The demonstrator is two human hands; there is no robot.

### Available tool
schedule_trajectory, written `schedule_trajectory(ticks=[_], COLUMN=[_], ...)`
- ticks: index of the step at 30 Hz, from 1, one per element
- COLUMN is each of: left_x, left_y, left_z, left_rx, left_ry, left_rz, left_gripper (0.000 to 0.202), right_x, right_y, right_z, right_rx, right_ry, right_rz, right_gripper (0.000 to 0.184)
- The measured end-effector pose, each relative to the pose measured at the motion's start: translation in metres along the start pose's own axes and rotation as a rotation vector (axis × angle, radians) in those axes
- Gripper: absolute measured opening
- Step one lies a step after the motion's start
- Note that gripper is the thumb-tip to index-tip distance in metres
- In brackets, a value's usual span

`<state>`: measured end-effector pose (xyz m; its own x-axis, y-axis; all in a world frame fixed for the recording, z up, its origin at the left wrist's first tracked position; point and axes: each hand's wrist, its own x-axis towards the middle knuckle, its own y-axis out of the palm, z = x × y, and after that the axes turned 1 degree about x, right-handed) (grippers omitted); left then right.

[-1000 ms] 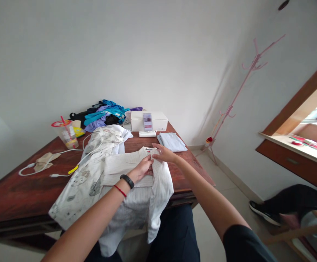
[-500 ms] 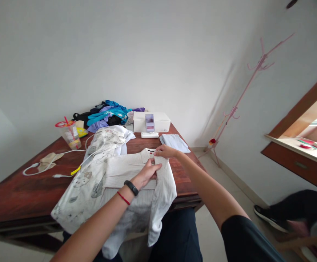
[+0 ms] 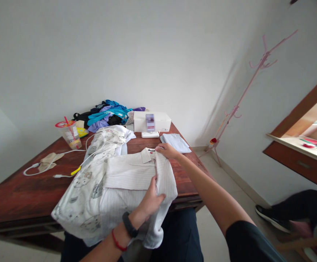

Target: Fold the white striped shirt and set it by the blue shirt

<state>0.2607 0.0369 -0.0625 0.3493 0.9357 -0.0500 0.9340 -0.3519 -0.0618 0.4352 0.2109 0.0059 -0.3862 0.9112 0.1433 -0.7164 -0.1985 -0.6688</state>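
A cream striped collared shirt (image 3: 131, 171) lies partly folded on the table, its lower part hanging over the front edge. My right hand (image 3: 167, 150) pinches the shirt beside the collar, at the shoulder. Lower down, my left hand (image 3: 151, 202), with a black band on the wrist, is closed on the shirt's side fold near the sleeve; some of its fingertips are hidden by cloth. Under and left of the shirt spreads a white printed garment (image 3: 84, 189) with grey cartoon figures.
On the dark red wooden table (image 3: 19, 185) stand a plastic cup (image 3: 71, 136) with a straw and a white box (image 3: 158, 122). White cables (image 3: 45, 170) lie at left. A heap of clothes (image 3: 109, 112) sits behind, a folded pale garment (image 3: 176, 143) at right. A pink coat rack (image 3: 248, 85) leans nearby.
My left hand has moved down along the shirt, toward me, from near the collar to the side fold. The right hand stays at the shoulder. The hanging sleeve has been drawn up and bunched.
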Motion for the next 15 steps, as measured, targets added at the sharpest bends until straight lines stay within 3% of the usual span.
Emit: schedule_trajectory(ticks=[5, 8, 12, 15], left_x=[-0.039, -0.062, -0.089, -0.108], left_y=[-0.003, -0.006, -0.012, -0.016], left_z=[0.021, 0.042, 0.076, 0.101], left_rx=[0.149, 0.202, 0.320, 0.535], left_ry=[-0.052, -0.082, -0.174, -0.356], left_rz=[0.079, 0.163, 0.278, 0.325], left_gripper=[0.090, 0.085, 0.056, 0.029], right_x=[0.001, 0.006, 0.013, 0.017], right_y=[0.004, 0.009, 0.014, 0.018], right_z=[-0.003, -0.007, -0.016, -0.023], right_rx=[-0.074, -0.130, -0.202, -0.245], right_ry=[0.022, 0.016, -0.003, 0.010], right_rz=[0.002, -0.014, -0.024, -0.035], right_gripper=[0.035, 0.031, 0.029, 0.028])
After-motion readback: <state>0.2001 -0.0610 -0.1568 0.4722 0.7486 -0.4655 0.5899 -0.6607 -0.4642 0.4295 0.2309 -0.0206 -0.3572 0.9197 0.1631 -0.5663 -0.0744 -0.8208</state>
